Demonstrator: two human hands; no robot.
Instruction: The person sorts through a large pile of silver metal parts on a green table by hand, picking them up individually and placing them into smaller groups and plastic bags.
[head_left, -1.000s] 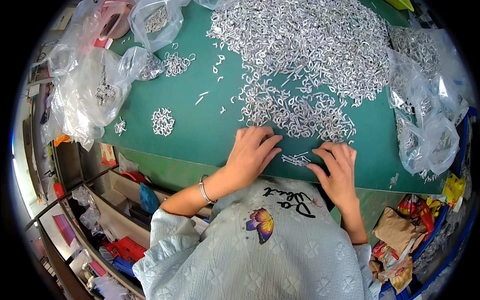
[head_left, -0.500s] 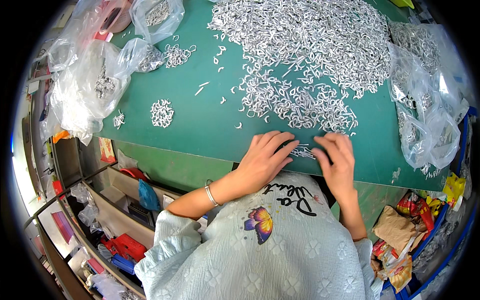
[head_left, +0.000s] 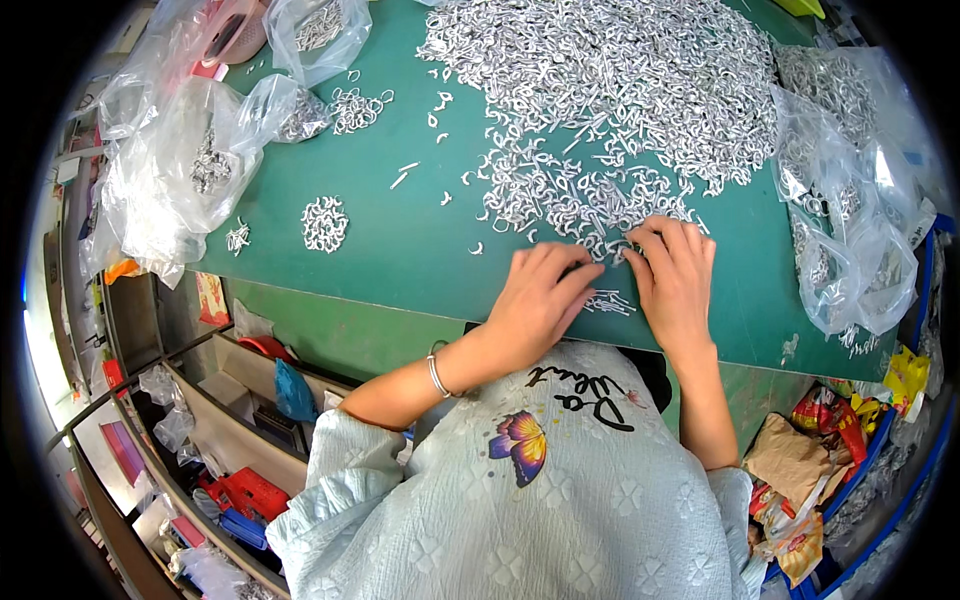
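A large heap of small silvery metal pieces (head_left: 610,90), many curved like hooks and some straight like pins, spreads over the green tabletop (head_left: 400,245). My left hand (head_left: 540,297) is at the heap's near edge, its fingers bent and closed at the tips. Opposite it, my right hand (head_left: 673,280) dips its closed thumb and fingertips into the lower pieces; whatever either hand pinches is hidden or too small to name. Between the hands and the table edge lies a small group of straight metal pins (head_left: 608,301).
Farther left sit a small round pile of curved pieces (head_left: 325,224), a few short pins (head_left: 238,237) and a cluster of rings (head_left: 357,110). Clear plastic bags of metal parts stand at left (head_left: 205,165) and right (head_left: 850,220). Wrappers (head_left: 800,450) fill a bin at lower right.
Both hands have moved away from my body, from around the straight pins to the near edge of the heap. The pins stay on the table, more exposed now.
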